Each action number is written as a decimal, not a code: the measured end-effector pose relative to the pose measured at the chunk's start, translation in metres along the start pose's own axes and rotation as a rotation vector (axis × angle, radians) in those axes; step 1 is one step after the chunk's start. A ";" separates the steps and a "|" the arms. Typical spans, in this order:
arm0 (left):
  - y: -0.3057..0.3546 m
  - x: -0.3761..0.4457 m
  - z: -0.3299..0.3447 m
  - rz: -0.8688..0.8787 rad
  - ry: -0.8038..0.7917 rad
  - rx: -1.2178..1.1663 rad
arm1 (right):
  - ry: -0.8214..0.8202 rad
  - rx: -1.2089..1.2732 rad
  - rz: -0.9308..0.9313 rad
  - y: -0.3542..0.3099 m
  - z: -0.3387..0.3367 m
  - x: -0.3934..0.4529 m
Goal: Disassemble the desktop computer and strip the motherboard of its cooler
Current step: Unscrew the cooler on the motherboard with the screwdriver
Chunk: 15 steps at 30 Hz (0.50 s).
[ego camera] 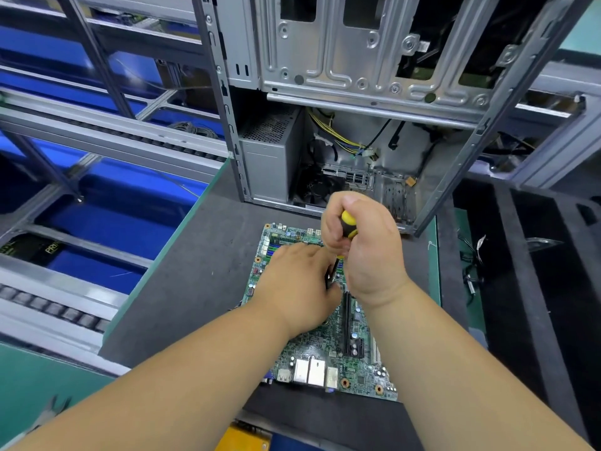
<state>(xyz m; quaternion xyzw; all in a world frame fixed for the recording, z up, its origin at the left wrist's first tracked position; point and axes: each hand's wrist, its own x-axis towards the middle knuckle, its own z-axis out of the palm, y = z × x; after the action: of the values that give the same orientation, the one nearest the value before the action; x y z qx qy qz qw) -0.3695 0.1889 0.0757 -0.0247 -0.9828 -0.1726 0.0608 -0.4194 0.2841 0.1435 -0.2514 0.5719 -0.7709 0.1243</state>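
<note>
The motherboard [328, 340] is lying on the worktop [201, 271] before the case [357, 92]. Right hand [367, 252] is gripping the screwdriver [346, 227] upright; left hand [292, 284] fingers are curling, steadying its shaft. Keeping it vertical should prevent slipping.

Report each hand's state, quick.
Left hand: pinches the screwdriver shaft low down.
Right hand: grips the screwdriver handle.

I count one motherboard [328, 349] lying flat, and every other count sits around it: two hands above it, my left hand [292, 288] and right hand [367, 249], sharing one yellow-and-black screwdriver [347, 226]. Behind the motherboard stands one open computer case [357, 76], with one grey power supply box [270, 157] inside it.
</note>
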 end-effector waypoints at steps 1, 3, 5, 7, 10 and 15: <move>0.002 -0.001 0.001 -0.015 0.005 0.028 | -0.023 0.016 0.019 -0.001 -0.001 0.002; 0.004 -0.003 0.002 -0.066 0.007 0.065 | -0.011 0.069 0.041 -0.001 -0.006 0.004; 0.004 -0.003 -0.001 -0.091 -0.026 0.088 | 0.022 0.102 0.047 0.000 -0.013 0.004; 0.001 -0.003 -0.012 -0.067 -0.094 0.059 | 0.016 0.104 0.048 0.000 -0.017 0.004; -0.010 -0.002 -0.032 -0.036 -0.200 -0.050 | 0.003 0.099 0.057 0.001 -0.017 0.006; -0.015 -0.002 -0.030 -0.260 -0.164 -0.498 | -0.003 0.052 0.042 0.002 -0.017 0.005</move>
<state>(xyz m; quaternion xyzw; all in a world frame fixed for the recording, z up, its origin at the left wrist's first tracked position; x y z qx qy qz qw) -0.3651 0.1639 0.0987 0.0733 -0.9067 -0.4124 -0.0497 -0.4332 0.2953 0.1390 -0.2372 0.5566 -0.7824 0.1477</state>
